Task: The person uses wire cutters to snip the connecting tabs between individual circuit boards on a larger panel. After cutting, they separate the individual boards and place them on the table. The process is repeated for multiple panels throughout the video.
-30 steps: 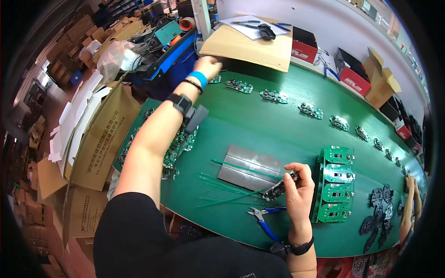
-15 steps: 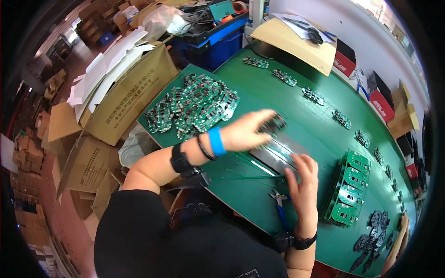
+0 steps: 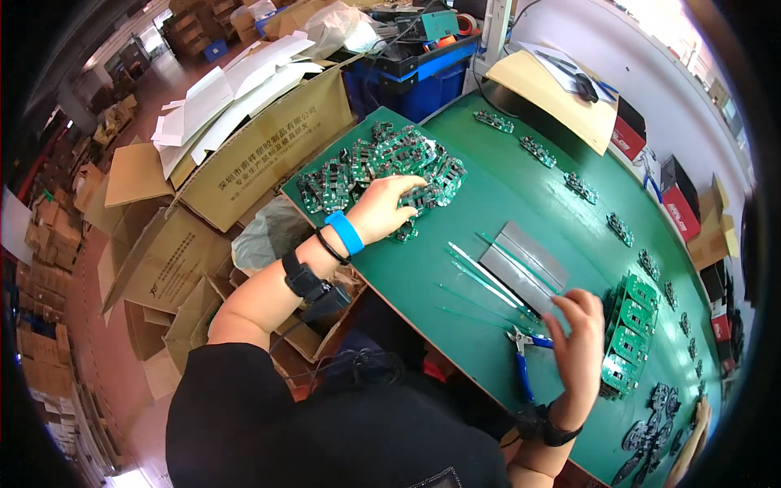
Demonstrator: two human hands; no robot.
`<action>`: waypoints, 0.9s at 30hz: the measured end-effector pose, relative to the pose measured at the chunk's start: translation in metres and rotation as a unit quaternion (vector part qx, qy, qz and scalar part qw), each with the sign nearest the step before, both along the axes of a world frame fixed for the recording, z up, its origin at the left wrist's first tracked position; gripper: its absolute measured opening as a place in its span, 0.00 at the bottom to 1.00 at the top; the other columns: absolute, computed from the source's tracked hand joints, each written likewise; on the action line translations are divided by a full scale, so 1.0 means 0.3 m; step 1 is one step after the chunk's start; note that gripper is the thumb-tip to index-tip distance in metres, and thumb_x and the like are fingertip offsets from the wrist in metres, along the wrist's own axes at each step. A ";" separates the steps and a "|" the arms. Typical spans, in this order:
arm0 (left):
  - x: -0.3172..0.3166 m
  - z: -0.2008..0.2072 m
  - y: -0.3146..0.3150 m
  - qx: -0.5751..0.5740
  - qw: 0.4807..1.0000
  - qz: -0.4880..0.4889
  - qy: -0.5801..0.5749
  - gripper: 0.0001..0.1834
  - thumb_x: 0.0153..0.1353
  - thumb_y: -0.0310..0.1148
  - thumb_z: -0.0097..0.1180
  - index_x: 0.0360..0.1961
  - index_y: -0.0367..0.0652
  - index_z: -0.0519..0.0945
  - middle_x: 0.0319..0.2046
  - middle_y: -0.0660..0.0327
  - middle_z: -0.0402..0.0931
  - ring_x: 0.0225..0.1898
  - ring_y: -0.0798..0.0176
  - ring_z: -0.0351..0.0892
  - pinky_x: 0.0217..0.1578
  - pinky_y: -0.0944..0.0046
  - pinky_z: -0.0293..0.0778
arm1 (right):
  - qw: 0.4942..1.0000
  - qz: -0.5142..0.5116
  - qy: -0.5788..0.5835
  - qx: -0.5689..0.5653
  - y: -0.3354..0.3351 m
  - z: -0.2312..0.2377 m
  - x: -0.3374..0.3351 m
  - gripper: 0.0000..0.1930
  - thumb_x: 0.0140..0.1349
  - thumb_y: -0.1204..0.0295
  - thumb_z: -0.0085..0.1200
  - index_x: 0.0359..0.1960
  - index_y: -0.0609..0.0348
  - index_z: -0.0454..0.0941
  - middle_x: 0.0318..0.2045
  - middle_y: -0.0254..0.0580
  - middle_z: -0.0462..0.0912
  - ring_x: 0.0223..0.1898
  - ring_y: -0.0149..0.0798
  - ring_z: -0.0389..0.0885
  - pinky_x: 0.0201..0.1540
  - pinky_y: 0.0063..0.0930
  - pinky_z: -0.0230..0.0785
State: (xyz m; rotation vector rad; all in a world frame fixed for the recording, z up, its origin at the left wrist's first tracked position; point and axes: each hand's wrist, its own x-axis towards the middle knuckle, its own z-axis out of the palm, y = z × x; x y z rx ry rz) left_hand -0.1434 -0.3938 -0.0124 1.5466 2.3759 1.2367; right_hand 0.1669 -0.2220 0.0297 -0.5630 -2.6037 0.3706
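Note:
My left hand [image 3: 381,210] reaches over the pile of green circuit boards [image 3: 390,154] at the left end of the table. Between its thumb and fingers is a circuit board [image 3: 420,196] at the pile's near edge. Farther right, my right hand [image 3: 579,337] is raised over the table with its fingers loosely bent and apart, holding nothing that I can see. Beside it are blue-handled cutting pliers [image 3: 522,364], a flat grey plate [image 3: 521,264] and several thin strips [image 3: 482,275], some green, some pale.
A stack of joined green board panels [image 3: 630,333] stands to the right. Single boards [image 3: 581,187] form a row along the far side. Black plastic parts [image 3: 652,423] and another person's hand [image 3: 693,443] are at the right. Cardboard boxes [image 3: 264,159] stand left of the table.
My left hand has moved left with the circuit board, from over the grey plate to the pile. My right hand has drawn away from the plate. The view has shifted slightly.

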 end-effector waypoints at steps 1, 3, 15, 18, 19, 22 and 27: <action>-0.002 -0.019 0.003 0.007 0.998 -0.005 0.058 0.22 0.48 0.25 0.60 0.48 0.41 0.77 0.36 0.55 0.74 0.38 0.53 0.75 0.43 0.58 0.72 | 0.999 -0.036 0.003 -0.011 -0.003 0.029 0.022 0.13 0.48 0.74 0.62 0.37 0.62 0.80 0.40 0.48 0.75 0.44 0.50 0.72 0.50 0.38 0.64; 0.034 -0.026 0.000 0.002 0.992 0.067 0.110 0.19 0.48 0.26 0.61 0.45 0.41 0.78 0.36 0.56 0.72 0.39 0.51 0.73 0.43 0.57 0.71 | 0.994 -0.101 0.041 0.015 0.007 0.056 0.097 0.15 0.49 0.73 0.61 0.41 0.60 0.79 0.43 0.50 0.75 0.48 0.50 0.70 0.53 0.39 0.62; 0.254 -0.048 0.186 0.095 0.957 -0.037 0.273 0.09 0.47 0.26 0.58 0.33 0.45 0.81 0.34 0.63 0.73 0.42 0.58 0.70 0.43 0.55 0.62 | 0.893 -0.436 -0.113 0.001 0.115 -0.032 0.294 0.46 0.45 0.54 0.65 0.67 0.36 0.54 0.62 0.60 0.60 0.62 0.60 0.60 0.59 0.54 0.56; 0.237 -0.094 0.286 -0.022 0.948 -0.033 0.315 0.06 0.48 0.26 0.55 0.29 0.47 0.79 0.32 0.65 0.73 0.41 0.60 0.70 0.43 0.55 0.59 | 0.884 -0.454 -0.112 -0.005 0.116 -0.020 0.282 0.47 0.43 0.57 0.66 0.67 0.36 0.55 0.61 0.56 0.62 0.60 0.59 0.61 0.58 0.56 0.56; 0.226 -0.099 0.310 -0.021 0.947 -0.047 0.316 0.04 0.49 0.26 0.53 0.25 0.48 0.78 0.29 0.66 0.73 0.38 0.61 0.71 0.42 0.54 0.58 | 0.880 -0.463 -0.108 -0.009 0.107 -0.009 0.277 0.47 0.42 0.58 0.67 0.66 0.36 0.55 0.60 0.54 0.63 0.60 0.58 0.62 0.57 0.57 0.56; 0.200 -0.074 0.306 0.019 0.934 -0.067 0.351 0.04 0.49 0.27 0.54 0.24 0.51 0.77 0.23 0.68 0.72 0.34 0.61 0.72 0.42 0.55 0.58 | 0.883 -0.465 -0.060 0.014 0.117 -0.040 0.271 0.48 0.39 0.60 0.67 0.66 0.34 0.56 0.59 0.51 0.64 0.60 0.56 0.61 0.57 0.57 0.55; 0.269 -0.050 0.186 -0.050 0.942 -0.167 0.287 0.04 0.46 0.27 0.60 0.25 0.48 0.80 0.27 0.69 0.74 0.38 0.62 0.72 0.48 0.54 0.57 | 0.897 -0.442 0.017 -0.017 0.115 -0.042 0.307 0.47 0.39 0.62 0.67 0.66 0.36 0.57 0.60 0.50 0.64 0.60 0.55 0.61 0.58 0.55 0.53</action>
